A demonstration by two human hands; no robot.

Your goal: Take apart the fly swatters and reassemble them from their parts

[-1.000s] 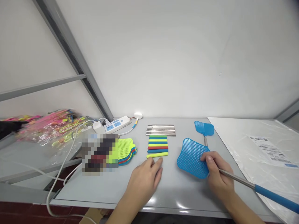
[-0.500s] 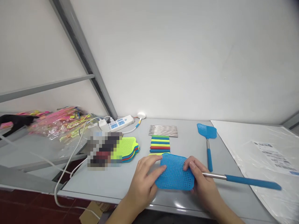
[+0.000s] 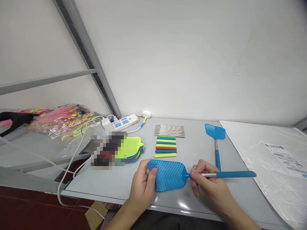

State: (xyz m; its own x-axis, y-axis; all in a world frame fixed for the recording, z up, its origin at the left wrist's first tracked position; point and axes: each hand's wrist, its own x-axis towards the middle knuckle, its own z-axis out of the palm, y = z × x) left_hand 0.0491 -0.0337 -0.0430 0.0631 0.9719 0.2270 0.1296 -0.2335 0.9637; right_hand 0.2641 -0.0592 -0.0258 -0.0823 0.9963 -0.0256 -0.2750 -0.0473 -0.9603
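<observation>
Head view — held blue swatter (image 3: 169,175), label (image 3: 285,159) illegible

Blue fly swatter (image 3: 170,175) patterned with small holes, silver rod (image 3: 209,175), blue handle (image 3: 236,174), green, blue, yellow and red tubes (image 3: 166,148) at the swatter's twelve o'clock, lime-topped stack (image 3: 131,147) with blue and red edges at ten o'clock, grey table (image 3: 194,143)

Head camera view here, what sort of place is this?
Probably a small workshop bench: metal rods, coloured grips and a stack of perforated swatter heads lie in sorted groups on a grey table.
</observation>
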